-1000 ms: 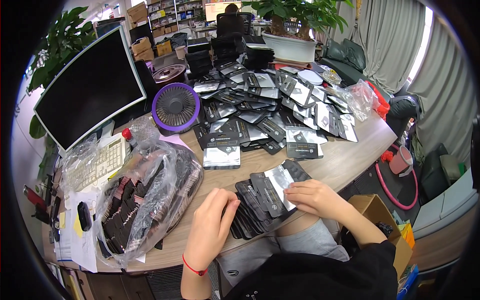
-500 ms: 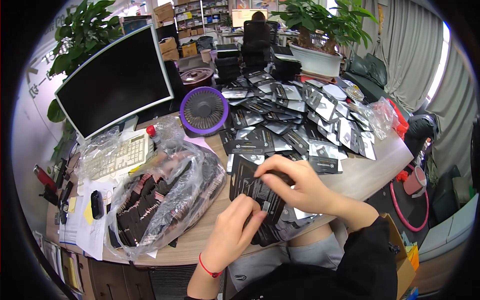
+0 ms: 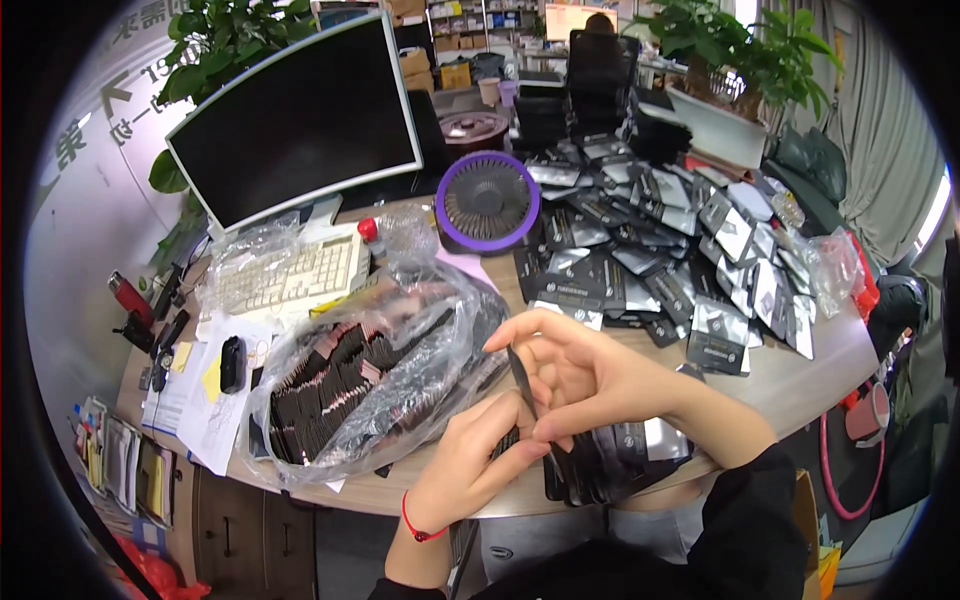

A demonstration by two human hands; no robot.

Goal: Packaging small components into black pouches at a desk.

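Note:
A thin black packet (image 3: 521, 376) is turned almost edge-on between my two hands above the desk's front edge. My left hand (image 3: 478, 450), with a red cord at the wrist, is closed on its lower part. Around its right side curl the fingers of my right hand (image 3: 600, 378), thumb low and forefinger reaching past the upper edge; the fingertips' exact grip is partly hidden. Below and to the right lie more black packets (image 3: 640, 445). A clear plastic bag (image 3: 400, 395) of tightly packed dark, flat pieces sits left of my hands.
A wide heap of black and silver packets (image 3: 650, 240) covers the desk's far right. Beyond the bag stand a purple-rimmed fan (image 3: 488, 202), a keyboard (image 3: 300, 280) and a monitor (image 3: 295, 120). Papers (image 3: 215, 400) lie at the left; a potted plant (image 3: 735, 60) stands behind.
The packet has turned from showing its printed face to nearly edge-on. My right hand has opened out around its side. The whole view has swung left, so desk items appear farther right.

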